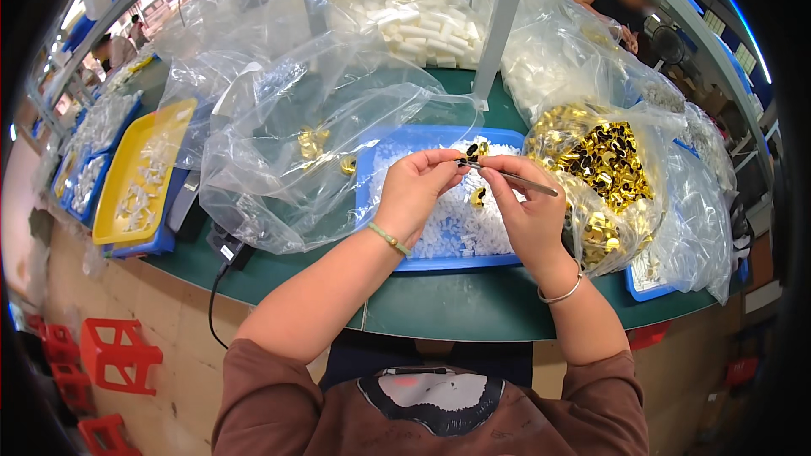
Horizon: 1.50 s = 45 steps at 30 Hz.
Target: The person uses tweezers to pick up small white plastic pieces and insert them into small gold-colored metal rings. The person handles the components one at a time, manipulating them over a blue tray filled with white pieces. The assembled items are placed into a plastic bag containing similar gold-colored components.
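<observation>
Over a blue tray point(439, 264) my two hands meet. My left hand point(412, 194) pinches a small dark piece point(462, 161) between thumb and fingertips; its exact shape is mostly hidden. My right hand point(534, 207) grips slim metal tweezers point(530, 184), whose tip reaches to the left fingertips. Just beyond the fingers sits a shiny gold-and-black cap-like piece point(478, 149). Many small white plastic parts point(452, 224) cover the tray, and another curved gold piece point(478, 197) lies among them between my hands.
A clear bag of gold pieces point(612, 165) stands right of the tray. Left, a large clear bag point(270, 160) holds a few gold pieces, beside a yellow tray point(106, 224). White cylinders point(427, 34) are heaped behind grey posts point(500, 29). A black adapter point(228, 251) sits at the green table's point(439, 300) edge.
</observation>
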### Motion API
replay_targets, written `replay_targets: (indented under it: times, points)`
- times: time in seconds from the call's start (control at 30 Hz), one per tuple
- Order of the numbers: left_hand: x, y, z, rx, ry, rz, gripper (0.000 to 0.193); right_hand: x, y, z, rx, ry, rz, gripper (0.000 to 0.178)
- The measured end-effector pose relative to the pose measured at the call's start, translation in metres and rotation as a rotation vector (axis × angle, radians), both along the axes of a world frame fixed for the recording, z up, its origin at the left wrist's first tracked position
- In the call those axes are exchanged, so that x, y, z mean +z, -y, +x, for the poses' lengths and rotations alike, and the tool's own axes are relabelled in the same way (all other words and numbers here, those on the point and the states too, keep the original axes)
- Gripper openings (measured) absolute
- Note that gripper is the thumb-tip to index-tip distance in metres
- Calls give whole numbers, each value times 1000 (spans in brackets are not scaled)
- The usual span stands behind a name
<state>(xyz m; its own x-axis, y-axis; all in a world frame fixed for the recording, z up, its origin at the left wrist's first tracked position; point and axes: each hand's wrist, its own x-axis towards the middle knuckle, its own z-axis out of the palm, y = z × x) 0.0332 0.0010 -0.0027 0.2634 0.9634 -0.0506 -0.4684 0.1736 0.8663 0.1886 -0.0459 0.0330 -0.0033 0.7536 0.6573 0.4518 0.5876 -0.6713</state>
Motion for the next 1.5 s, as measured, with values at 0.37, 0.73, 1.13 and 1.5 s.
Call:
replay_targets:
  times: [0.37, 0.73, 1.13, 1.5]
  points:
    - [3, 2, 0, -10, -67, 31, 22, -1, -1, 0, -67, 230, 123, 12]
    - [2, 1, 0, 1, -132, 116, 22, 6, 5, 0, -29, 232, 229, 14]
    - [2, 2, -1, -7, -130, 97, 20, 6, 4, 0, -43, 241, 183, 14]
    - [0, 1, 1, 1, -94, 110, 22, 5, 3, 1, -29, 219, 181, 14]
